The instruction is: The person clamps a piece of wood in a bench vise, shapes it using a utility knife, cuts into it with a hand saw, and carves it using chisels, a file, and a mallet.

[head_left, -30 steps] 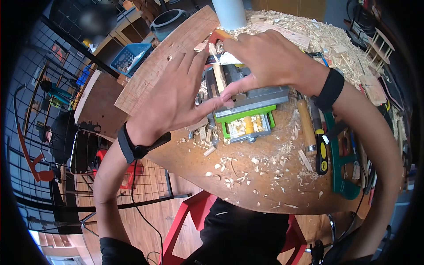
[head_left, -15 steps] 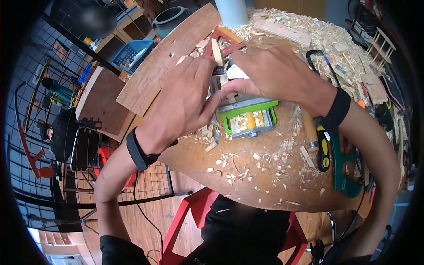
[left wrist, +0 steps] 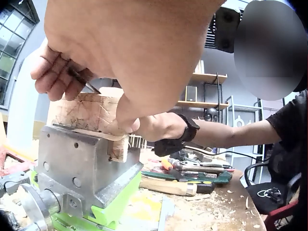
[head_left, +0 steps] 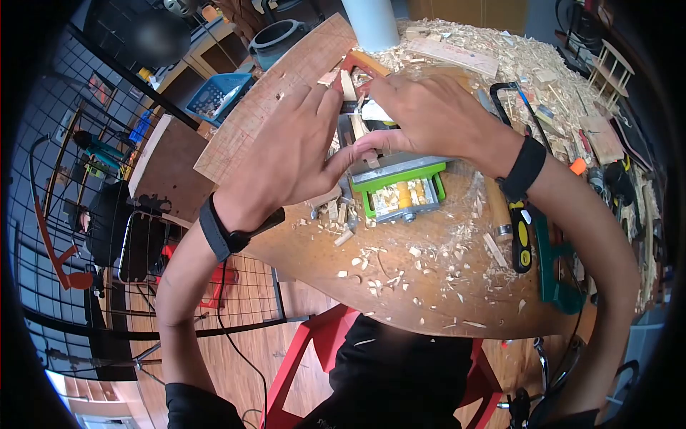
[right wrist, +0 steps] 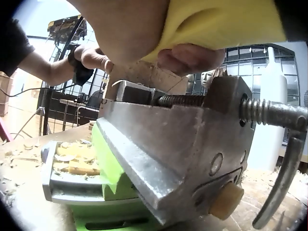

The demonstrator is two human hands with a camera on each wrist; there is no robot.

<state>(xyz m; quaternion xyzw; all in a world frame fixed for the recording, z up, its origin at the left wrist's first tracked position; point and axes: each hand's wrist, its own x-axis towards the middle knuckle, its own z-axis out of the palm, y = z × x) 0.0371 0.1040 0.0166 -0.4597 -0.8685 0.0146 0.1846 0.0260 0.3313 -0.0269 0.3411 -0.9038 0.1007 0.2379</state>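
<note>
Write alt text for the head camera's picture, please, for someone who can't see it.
A person's left hand and right hand meet above a vise, gripping a mostly hidden tool over a clamped piece of wood. Wood shavings litter the brown table, where a wooden-handled tool lies at the right.

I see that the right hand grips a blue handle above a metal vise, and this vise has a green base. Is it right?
Not quite: the handle is yellow, not blue, as the right wrist view shows. The right hand does grip it above the metal vise with the green base.
</note>
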